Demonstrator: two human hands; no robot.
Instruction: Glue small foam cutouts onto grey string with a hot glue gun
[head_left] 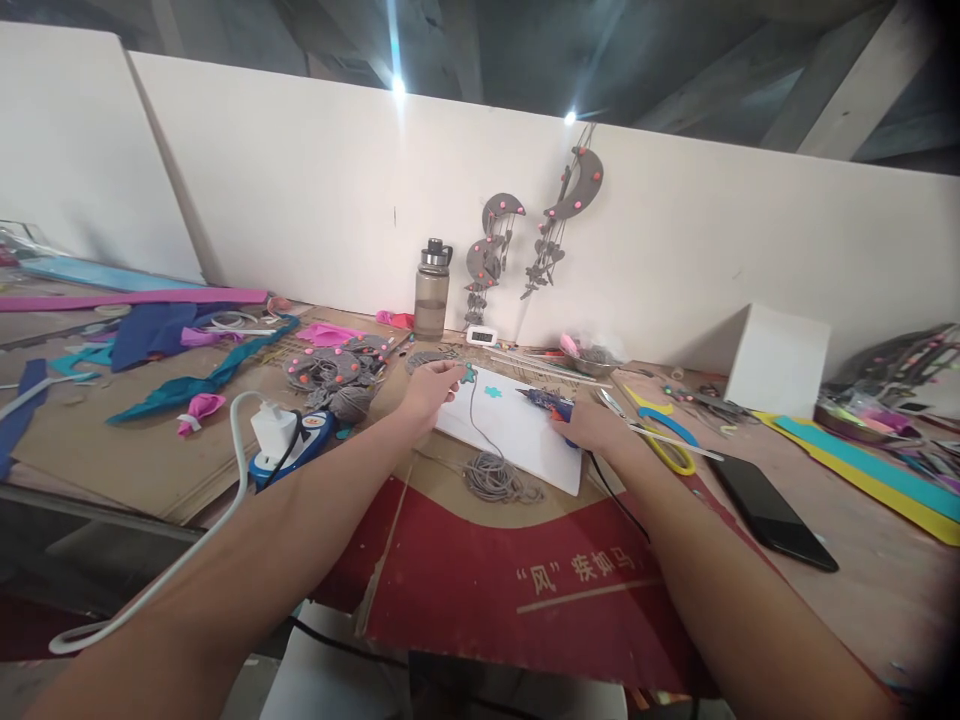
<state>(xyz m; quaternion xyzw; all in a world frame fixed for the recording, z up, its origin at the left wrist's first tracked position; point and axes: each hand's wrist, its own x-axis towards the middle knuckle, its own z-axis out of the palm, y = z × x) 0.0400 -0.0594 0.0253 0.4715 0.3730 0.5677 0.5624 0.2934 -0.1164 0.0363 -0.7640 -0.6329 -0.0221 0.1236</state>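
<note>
My left hand (437, 388) pinches a small teal flower-shaped cutout (469, 373) above the far left part of a white board (517, 436). Grey cord (474, 410) runs down from the cutout to a loose coil (492, 477) at the board's near edge. A second teal flower cutout (493, 392) lies flat on the board. Over the board's right side, my right hand (586, 425) is wrapped round a dark blue hot glue gun (551, 403). Its nozzle points left, toward the cutouts, and a black cable trails below the hand.
Scissors (679, 455) and a phone (776, 510) lie at right. A water bottle (431, 292) and small digital clock (481, 337) stand at the back. On the left are a blue power strip (319, 430) with a white plug, grey crescent pieces (337, 368) and fabric scraps (202, 385).
</note>
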